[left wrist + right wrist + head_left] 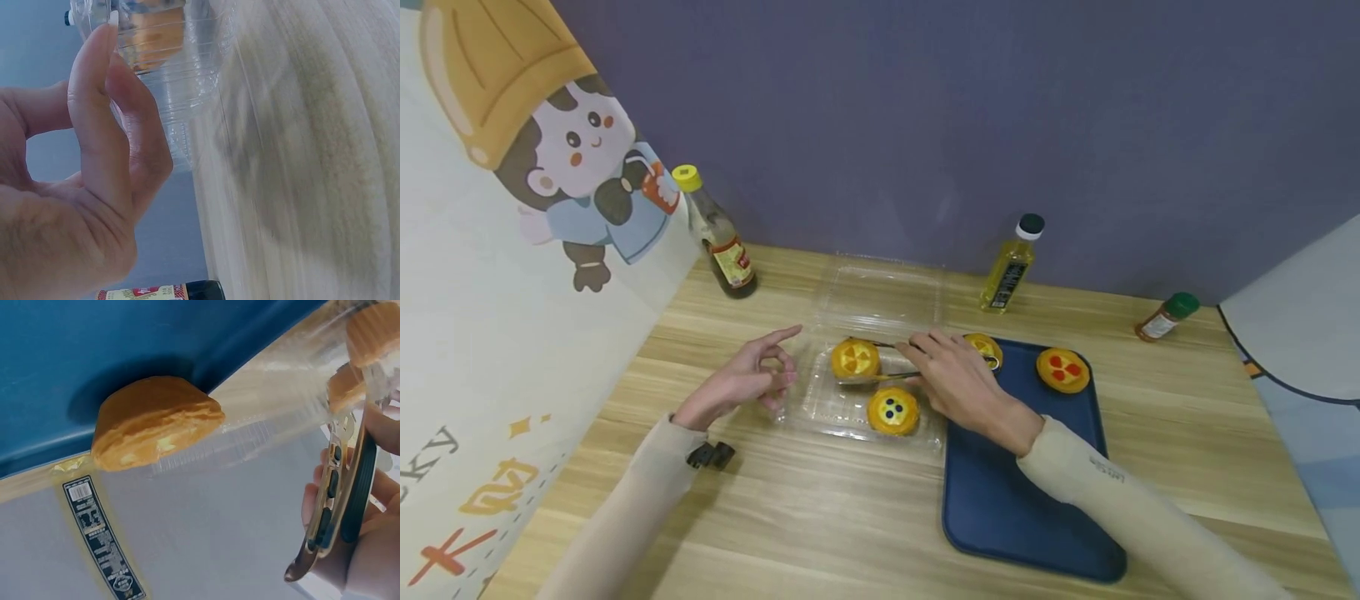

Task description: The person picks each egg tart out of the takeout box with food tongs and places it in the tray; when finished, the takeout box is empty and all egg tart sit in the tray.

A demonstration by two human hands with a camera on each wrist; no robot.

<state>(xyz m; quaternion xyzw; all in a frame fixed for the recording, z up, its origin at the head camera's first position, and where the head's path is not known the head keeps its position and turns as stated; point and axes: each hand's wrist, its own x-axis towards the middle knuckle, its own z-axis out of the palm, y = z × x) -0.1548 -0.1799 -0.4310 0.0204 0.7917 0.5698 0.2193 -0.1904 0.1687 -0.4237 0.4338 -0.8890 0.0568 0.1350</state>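
My right hand (958, 379) grips metal tongs (334, 500) with dark handle inserts. The arms of the tongs lie either side of an egg tart with orange wedges (855, 358), over the back left of a clear plastic container (827, 408). A tart with blue dots (893, 411) sits in the container's front right. At the container's left edge is my left hand (745, 375), index finger stretched out and other fingers loosely bent; whether it touches the rim is unclear. A tart with red pieces (1063, 370) and a partly covered tart (156, 425) rest on the blue tray (1022, 517).
The container's clear lid (883, 296) lies folded back toward the dark wall. Behind stand a yellow-capped sauce bottle (730, 254) at left and an oil bottle (1007, 271). A small green-capped jar (1165, 318) is at far right on the wooden table (820, 517).
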